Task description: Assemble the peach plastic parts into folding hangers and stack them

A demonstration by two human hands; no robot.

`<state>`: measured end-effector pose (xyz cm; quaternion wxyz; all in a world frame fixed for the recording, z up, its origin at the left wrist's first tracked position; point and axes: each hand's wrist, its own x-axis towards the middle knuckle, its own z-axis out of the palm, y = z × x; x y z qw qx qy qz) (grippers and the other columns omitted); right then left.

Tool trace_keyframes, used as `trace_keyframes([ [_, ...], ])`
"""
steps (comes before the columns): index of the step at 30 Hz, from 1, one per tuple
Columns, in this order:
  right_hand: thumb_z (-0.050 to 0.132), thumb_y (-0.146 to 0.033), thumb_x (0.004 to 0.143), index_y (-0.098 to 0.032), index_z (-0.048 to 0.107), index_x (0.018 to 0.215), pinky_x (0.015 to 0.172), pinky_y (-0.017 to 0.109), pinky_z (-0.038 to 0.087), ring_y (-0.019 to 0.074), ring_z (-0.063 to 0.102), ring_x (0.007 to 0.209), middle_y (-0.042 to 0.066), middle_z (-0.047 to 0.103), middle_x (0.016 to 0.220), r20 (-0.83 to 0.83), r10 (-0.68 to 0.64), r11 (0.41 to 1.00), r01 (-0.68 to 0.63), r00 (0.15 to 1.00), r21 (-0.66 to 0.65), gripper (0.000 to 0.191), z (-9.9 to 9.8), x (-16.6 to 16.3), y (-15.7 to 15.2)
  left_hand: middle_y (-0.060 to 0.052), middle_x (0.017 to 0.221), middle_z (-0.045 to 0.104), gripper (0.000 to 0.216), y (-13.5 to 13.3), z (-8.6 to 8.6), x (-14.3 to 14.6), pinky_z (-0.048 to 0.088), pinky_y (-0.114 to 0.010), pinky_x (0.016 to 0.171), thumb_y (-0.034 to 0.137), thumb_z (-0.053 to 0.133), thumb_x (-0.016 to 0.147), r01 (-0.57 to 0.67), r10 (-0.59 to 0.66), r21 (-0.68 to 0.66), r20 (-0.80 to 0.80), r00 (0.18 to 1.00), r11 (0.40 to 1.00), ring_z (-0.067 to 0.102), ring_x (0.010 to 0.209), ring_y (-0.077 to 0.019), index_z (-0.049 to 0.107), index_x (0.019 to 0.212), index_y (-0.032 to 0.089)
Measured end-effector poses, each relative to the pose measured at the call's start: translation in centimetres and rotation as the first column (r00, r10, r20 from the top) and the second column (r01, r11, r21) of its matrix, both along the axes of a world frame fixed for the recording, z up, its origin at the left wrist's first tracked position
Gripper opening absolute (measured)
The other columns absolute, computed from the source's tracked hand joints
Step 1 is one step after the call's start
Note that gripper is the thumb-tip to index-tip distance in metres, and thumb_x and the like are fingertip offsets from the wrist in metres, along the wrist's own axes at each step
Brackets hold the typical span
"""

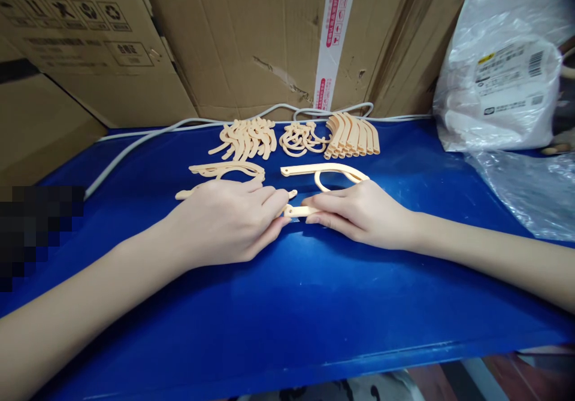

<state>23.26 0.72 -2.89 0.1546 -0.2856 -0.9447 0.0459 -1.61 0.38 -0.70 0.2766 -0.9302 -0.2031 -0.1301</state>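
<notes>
Between my hands is a cream plastic arm (300, 211) with a small hole near its left end; it looks like part of a folding hanger. My right hand (359, 212) is closed around its right part, hiding most of it. The fingertips of my left hand (238, 221) pinch at the holed end. Behind the left hand another cream strip (185, 195) pokes out on both sides, partly covered. Just beyond lie a folded group of cream parts (229, 169) on the left and a curved arm with a loop (321, 168) on the right.
Farther back on the blue table (296, 323) sit a pile of wavy cream pieces (247, 137), a pile of hook-shaped pieces (300, 137) and stacked curved arms (353, 134). A white cable (148, 133) runs behind them, before cardboard boxes (251, 30). A plastic-wrapped package (498, 84) stands at right.
</notes>
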Motion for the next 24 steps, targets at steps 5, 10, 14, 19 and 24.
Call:
trace_keyframes([
  [5, 0.038, -0.038, 0.106, -0.017, 0.068, 0.111, 0.059, 0.026, 0.038, 0.0158, 0.068, 0.069, 0.005, 0.076, 0.092, 0.005, -0.015, 0.999, 0.015, 1.000, 0.042, 0.037, 0.01, -0.25, -0.36, -0.002, 0.062, 0.060, 0.031, -0.03, -0.14, -0.17, 0.025, -0.030, 0.042, 0.028, 0.040, 0.099, -0.016, 0.017, -0.070, 0.009, 1.000, 0.997, 0.060, 0.052, -0.0178, 0.053, 0.073, 0.019],
  [10, 0.039, -0.037, 0.106, -0.018, 0.069, 0.111, 0.058, 0.026, 0.036, 0.0148, 0.067, 0.068, 0.005, 0.076, 0.092, 0.004, -0.021, 0.999, 0.020, 1.000, 0.048, 0.036, 0.07, -0.27, -0.49, -0.002, 0.059, 0.058, 0.029, -0.08, -0.04, -0.12, 0.021, -0.029, 0.041, 0.026, 0.041, 0.098, -0.023, 0.024, -0.110, 0.008, 1.000, 0.994, 0.058, 0.050, -0.0169, 0.052, 0.072, 0.019],
  [14, 0.036, -0.039, 0.107, -0.018, 0.068, 0.113, 0.059, 0.027, 0.038, 0.0162, 0.069, 0.070, 0.006, 0.076, 0.096, 0.020, -0.018, 0.998, 0.017, 1.000, 0.056, 0.039, 0.08, -0.11, -0.42, 0.000, 0.060, 0.059, 0.027, -0.12, 0.06, 0.02, 0.023, -0.029, 0.042, 0.026, 0.041, 0.097, -0.005, 0.009, -0.137, 0.031, 0.999, 0.991, 0.057, 0.050, -0.0160, 0.051, 0.072, 0.020],
  [19, 0.035, -0.038, 0.107, -0.016, 0.068, 0.116, 0.060, 0.028, 0.040, 0.0176, 0.071, 0.073, 0.006, 0.077, 0.097, 0.002, 0.006, 0.999, -0.007, 1.000, 0.054, 0.040, 0.14, -0.02, -0.36, 0.001, 0.058, 0.057, 0.026, -0.21, 0.11, 0.08, 0.025, -0.028, 0.043, 0.026, 0.041, 0.097, 0.000, 0.007, -0.162, 0.041, 0.999, 0.987, 0.055, 0.047, -0.0155, 0.049, 0.072, 0.020],
  [24, 0.036, -0.037, 0.107, -0.017, 0.068, 0.114, 0.063, 0.027, 0.041, 0.0166, 0.070, 0.075, 0.007, 0.077, 0.099, 0.006, 0.012, 0.999, -0.012, 1.000, 0.039, 0.039, 0.10, -0.12, -0.37, 0.002, 0.058, 0.057, 0.025, -0.16, 0.15, 0.02, 0.024, -0.028, 0.043, 0.025, 0.042, 0.096, -0.003, 0.011, -0.159, 0.051, 0.999, 0.987, 0.054, 0.047, -0.0151, 0.048, 0.072, 0.020],
])
